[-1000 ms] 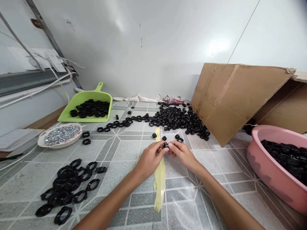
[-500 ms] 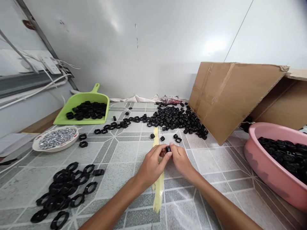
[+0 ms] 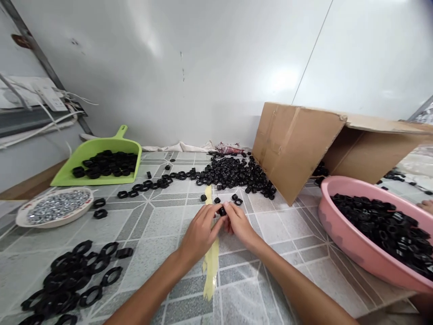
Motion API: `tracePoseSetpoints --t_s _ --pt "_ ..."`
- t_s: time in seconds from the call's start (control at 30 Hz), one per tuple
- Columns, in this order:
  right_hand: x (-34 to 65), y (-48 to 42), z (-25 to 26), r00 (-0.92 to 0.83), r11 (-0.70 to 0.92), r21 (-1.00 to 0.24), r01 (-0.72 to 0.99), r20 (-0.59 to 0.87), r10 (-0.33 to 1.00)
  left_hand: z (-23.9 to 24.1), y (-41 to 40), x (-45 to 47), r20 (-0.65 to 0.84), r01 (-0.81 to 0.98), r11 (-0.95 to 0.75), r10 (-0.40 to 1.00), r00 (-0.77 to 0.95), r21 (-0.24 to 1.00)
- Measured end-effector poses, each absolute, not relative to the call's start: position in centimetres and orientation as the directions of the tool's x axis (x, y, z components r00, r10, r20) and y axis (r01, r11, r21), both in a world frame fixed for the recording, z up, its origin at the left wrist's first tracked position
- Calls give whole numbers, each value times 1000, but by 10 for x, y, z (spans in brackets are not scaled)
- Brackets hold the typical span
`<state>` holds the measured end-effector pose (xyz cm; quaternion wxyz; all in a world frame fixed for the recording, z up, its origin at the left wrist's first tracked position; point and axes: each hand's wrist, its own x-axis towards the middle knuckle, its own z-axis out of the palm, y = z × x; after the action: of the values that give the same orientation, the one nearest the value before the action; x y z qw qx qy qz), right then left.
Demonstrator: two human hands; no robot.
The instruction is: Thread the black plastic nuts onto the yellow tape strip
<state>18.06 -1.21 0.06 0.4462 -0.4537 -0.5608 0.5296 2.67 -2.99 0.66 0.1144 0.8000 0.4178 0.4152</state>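
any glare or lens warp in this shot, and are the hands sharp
Head view: soft glare patches on the white wall; wide-angle warp stretches the black rings and pink basin at the edges; left hand and right hand, pinching a small black part, are sharp, shadows faint.

Grey patterned tile surface (image 3: 162,225) on my screen. A yellow strip (image 3: 210,271) runs from under the grip back toward me. Just beyond the grip, a heap of small black parts (image 3: 237,174). Far left: green dustpan (image 3: 121,132), plate of silver nuts (image 3: 54,224). Near left: black rings (image 3: 71,275). To the right, a tipped cardboard box (image 3: 291,144) and a pink basin (image 3: 352,246).
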Motion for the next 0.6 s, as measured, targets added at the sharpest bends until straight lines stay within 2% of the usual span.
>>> tracePoseSetpoints --t_s 0.13,0.27,0.37,0.5,0.6 --pt "184 -11 2 -268 102 -995 -21 104 958 6 -28 26 575 573 -621 764 292 535" --pt "186 -10 5 -237 86 -992 -87 105 966 3 -25 27 576 584 -596 778 251 551" --pt "183 -11 4 -171 107 -990 -93 122 978 0 -17 26 573 573 -536 808 137 619" --pt "180 -12 1 -58 143 -988 -52 146 988 -6 -1 17 471 485 -384 880 -66 786" --pt "179 -16 -2 24 165 -986 -2 165 986 -9 8 0 434 483 -310 885 -168 819"
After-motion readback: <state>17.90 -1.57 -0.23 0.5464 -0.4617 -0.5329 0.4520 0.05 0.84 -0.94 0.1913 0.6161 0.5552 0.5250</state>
